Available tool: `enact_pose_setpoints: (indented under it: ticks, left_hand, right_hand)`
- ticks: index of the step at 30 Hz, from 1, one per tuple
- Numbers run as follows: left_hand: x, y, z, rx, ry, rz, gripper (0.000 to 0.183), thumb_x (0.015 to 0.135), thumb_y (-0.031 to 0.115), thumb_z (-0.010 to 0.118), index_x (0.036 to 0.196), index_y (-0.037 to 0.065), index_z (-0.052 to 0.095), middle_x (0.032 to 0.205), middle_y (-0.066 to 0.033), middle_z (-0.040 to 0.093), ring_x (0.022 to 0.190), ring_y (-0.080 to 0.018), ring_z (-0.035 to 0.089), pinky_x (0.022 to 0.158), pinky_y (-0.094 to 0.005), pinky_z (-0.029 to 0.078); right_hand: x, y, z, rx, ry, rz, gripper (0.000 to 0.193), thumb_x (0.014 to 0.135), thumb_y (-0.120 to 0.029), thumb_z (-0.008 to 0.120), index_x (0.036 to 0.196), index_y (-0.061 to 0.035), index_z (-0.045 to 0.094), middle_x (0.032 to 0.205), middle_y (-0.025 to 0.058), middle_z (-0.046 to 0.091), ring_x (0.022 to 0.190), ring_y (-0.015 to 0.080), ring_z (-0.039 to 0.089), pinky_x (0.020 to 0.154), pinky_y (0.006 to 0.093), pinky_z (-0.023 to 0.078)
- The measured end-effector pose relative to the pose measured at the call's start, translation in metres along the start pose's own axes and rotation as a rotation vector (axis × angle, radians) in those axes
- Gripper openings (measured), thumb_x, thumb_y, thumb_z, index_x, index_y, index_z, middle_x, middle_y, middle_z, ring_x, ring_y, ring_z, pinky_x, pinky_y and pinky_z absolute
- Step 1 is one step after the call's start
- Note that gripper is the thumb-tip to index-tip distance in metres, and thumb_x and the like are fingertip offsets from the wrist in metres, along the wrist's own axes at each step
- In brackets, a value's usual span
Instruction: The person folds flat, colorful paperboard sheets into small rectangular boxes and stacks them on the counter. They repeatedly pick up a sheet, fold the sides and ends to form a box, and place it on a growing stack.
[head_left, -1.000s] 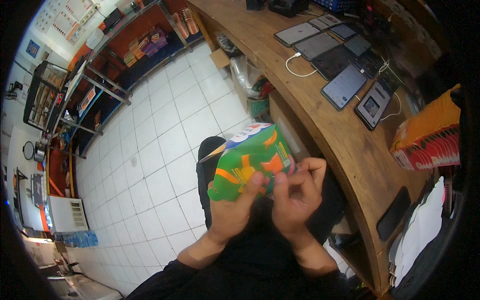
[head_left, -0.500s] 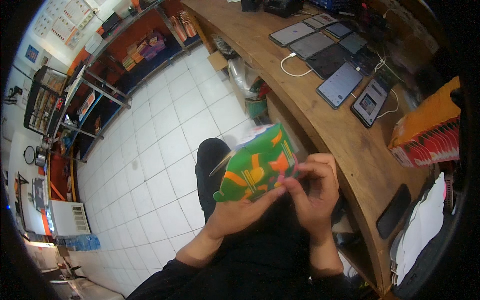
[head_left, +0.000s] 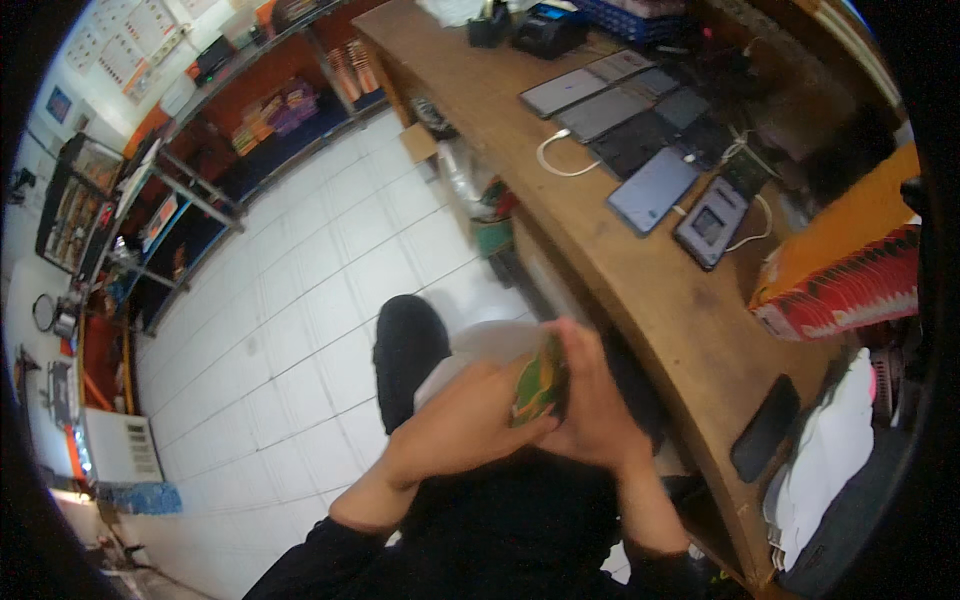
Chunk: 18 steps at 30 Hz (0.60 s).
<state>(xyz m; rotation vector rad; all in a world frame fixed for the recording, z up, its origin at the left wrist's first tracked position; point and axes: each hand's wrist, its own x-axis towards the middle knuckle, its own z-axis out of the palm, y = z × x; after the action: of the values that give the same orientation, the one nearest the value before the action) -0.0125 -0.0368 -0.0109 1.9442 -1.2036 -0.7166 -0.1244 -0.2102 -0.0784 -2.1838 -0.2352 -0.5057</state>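
Note:
Between my two hands, above my lap, is a thin printed piece in green and orange (head_left: 538, 388), bent over so that only a narrow strip of the print shows. A pale, blurred sheet (head_left: 485, 345) sticks out behind my fingers, seemingly its other face. My left hand (head_left: 465, 420) wraps round it from the left, fingers mostly hidden behind. From the right, my right hand (head_left: 592, 405) presses on it with fingers pointing up. The hands nearly meet at the thumbs.
On the wooden desk (head_left: 640, 300) to the right lie several phones (head_left: 655, 190) with white cables, a dark phone (head_left: 765, 428), an orange box of red packets (head_left: 840, 270) and white papers (head_left: 825, 460). Shelves (head_left: 200, 220) line the far left beyond the tiled floor (head_left: 290, 310).
The green piece, earlier spread wide with its print showing, is now turned and folded between my hands. My right hand has moved left, closer to my left hand. The view has shifted slightly.

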Motion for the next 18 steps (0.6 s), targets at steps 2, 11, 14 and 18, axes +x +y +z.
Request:
enact_pose_setpoints:
  ticks: [2, 11, 14, 18]
  left_hand:
    - [-0.002, 0.009, 0.000, -0.170, -0.019, 0.001, 0.044, 0.093, 0.037, 0.082, 0.112, 0.000, 0.067, 0.094, -0.0221, 0.075, 0.088, -0.0421, 0.074, 0.079, -0.0490, 0.057]
    - [-0.041, 0.044, -0.017, -0.325, 0.365, 0.076, 0.130, 0.060, 0.040, 0.107, 0.159, -0.007, 0.037, 0.150, -0.0199, 0.055, 0.139, -0.0306, 0.054, 0.116, -0.0438, 0.043]
    - [-0.025, 0.038, 0.000, -0.773, -0.145, -0.083, 0.138, 0.061, 0.031, 0.107, 0.166, -0.004, 0.026, 0.154, -0.0195, 0.051, 0.135, -0.0297, 0.056, 0.112, -0.0433, 0.046]
    - [0.001, 0.047, 0.004, -0.587, -0.056, 0.347, 0.140, 0.064, 0.030, 0.106, 0.169, -0.003, 0.020, 0.156, -0.0198, 0.050, 0.137, -0.0307, 0.056, 0.112, -0.0434, 0.046]
  right_hand:
    - [-0.008, 0.006, -0.003, -0.081, 0.003, 0.013, 0.133, 0.067, -0.024, 0.098, 0.170, -0.0016, 0.017, 0.158, 0.0264, 0.041, 0.142, 0.0478, 0.046, 0.121, 0.0553, 0.038]
    - [-0.051, -0.038, -0.080, 0.030, 0.092, 0.018, 0.109, 0.092, -0.038, 0.086, 0.168, 0.0036, 0.019, 0.177, 0.0322, 0.002, 0.165, 0.0436, 0.008, 0.132, 0.0500, 0.012]
    - [-0.060, -0.069, -0.113, 0.102, -0.004, 0.097, 0.115, 0.089, -0.039, 0.088, 0.168, 0.0042, 0.017, 0.177, 0.0302, 0.007, 0.164, 0.0414, 0.012, 0.131, 0.0483, 0.014]
    - [-0.068, -0.110, -0.142, 0.215, 0.032, 0.295, 0.127, 0.079, -0.034, 0.097, 0.169, 0.0017, 0.015, 0.175, 0.0263, 0.018, 0.161, 0.0369, 0.025, 0.130, 0.0478, 0.023]
